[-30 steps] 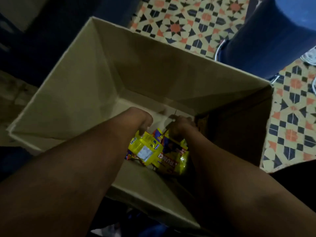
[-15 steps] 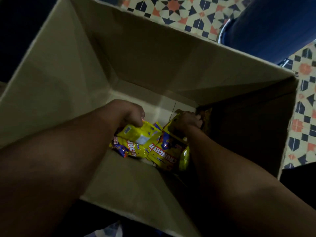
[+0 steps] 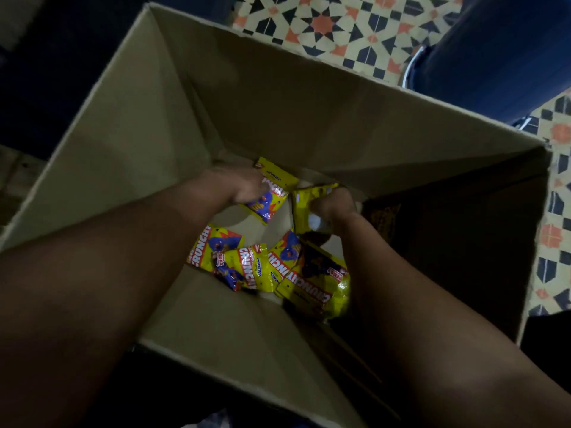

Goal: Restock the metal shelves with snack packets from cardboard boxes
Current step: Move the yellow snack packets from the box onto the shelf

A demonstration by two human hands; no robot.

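Both my arms reach deep into a large open cardboard box [image 3: 278, 97]. My left hand [image 3: 238, 188] grips a yellow snack packet [image 3: 273, 189] near the box's far wall. Beside it, my right hand [image 3: 333, 203] is closed on another yellow packet [image 3: 304, 208]. Several more yellow "Crunchy" packets [image 3: 268, 270] lie loose on the box floor under my forearms. The metal shelves are out of sight.
The box stands on a patterned tile floor [image 3: 336, 29]. A person's dark blue trouser leg and shoe [image 3: 482, 54] stand just beyond the box's far right corner. The area left of the box is dark.
Both hands have moved toward the far wall of the box, each with a packet, uncovering the loose packets on the box floor. The view has shifted closer over the box.
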